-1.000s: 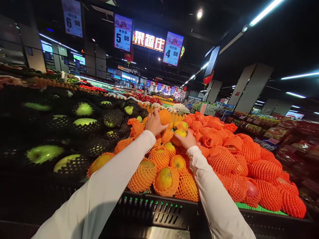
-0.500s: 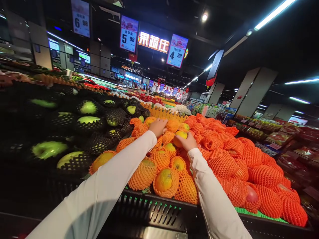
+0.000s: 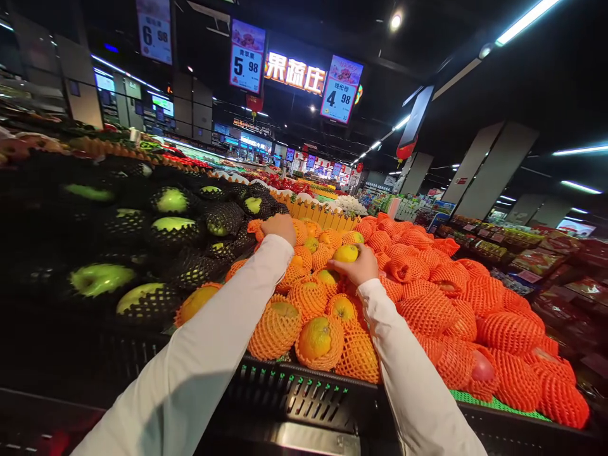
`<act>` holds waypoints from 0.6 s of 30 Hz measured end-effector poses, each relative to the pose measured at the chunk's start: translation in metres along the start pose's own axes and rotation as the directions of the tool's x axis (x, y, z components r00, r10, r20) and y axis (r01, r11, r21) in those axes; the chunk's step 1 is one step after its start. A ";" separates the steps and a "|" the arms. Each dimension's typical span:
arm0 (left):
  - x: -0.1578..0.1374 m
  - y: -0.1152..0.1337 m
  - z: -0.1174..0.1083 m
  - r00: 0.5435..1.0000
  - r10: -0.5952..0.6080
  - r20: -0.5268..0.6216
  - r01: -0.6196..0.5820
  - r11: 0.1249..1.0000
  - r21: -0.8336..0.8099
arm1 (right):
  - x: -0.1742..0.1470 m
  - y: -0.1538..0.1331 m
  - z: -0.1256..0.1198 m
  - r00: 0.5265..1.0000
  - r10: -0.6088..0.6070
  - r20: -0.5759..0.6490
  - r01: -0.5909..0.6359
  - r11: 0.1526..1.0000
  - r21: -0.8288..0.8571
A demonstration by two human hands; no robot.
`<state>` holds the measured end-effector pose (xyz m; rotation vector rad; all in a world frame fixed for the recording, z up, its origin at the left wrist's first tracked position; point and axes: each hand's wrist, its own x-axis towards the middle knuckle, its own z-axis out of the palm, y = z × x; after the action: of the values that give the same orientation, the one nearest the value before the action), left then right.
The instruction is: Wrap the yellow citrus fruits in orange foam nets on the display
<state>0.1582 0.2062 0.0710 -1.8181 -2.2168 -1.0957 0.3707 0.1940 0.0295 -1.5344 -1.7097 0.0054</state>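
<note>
An orange (image 3: 346, 253) without a net sits in the grip of my right hand (image 3: 361, 266), thumb on the near side, just above the other fruit. My left hand (image 3: 280, 227) reaches over the left back of the orange pile, beside an orange foam net (image 3: 255, 228). Its fingers bend down out of sight, so whether they hold anything is hidden. Around and below both hands lie several oranges in orange foam nets (image 3: 274, 330), some with their tops bare, like this netted orange (image 3: 315, 339) near the front.
Green apples (image 3: 102, 280) in black nets fill the left side. Red-netted fruit (image 3: 430, 307) is heaped on the right. A black slotted crate (image 3: 313, 396) edges the front, and a yellow picket divider (image 3: 323, 214) stands behind. Price signs (image 3: 341, 88) hang overhead.
My left hand has moved left across the oranges, uncovering fruit where it was. My right hand keeps hold of its orange, which has shifted slightly and shows more of its top.
</note>
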 end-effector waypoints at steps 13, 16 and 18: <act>-0.011 0.024 0.019 0.951 0.283 -0.124 -0.309 0.892 -0.331 | -0.001 -0.011 0.036 0.844 -0.429 0.322 0.301 0.876 0.377; -0.009 0.025 0.029 0.960 0.267 -0.090 -0.269 0.772 -0.576 | -0.004 -0.016 0.024 0.925 -0.327 0.194 0.289 0.936 0.198; -0.010 0.029 0.033 0.961 0.272 -0.052 -0.217 0.622 -0.753 | -0.004 -0.016 0.014 0.971 -0.221 0.088 0.212 0.972 0.102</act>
<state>0.1984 0.2178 0.0557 -2.3562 -1.5149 -2.1299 0.3489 0.1936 0.0264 -1.2923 -1.9213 0.0471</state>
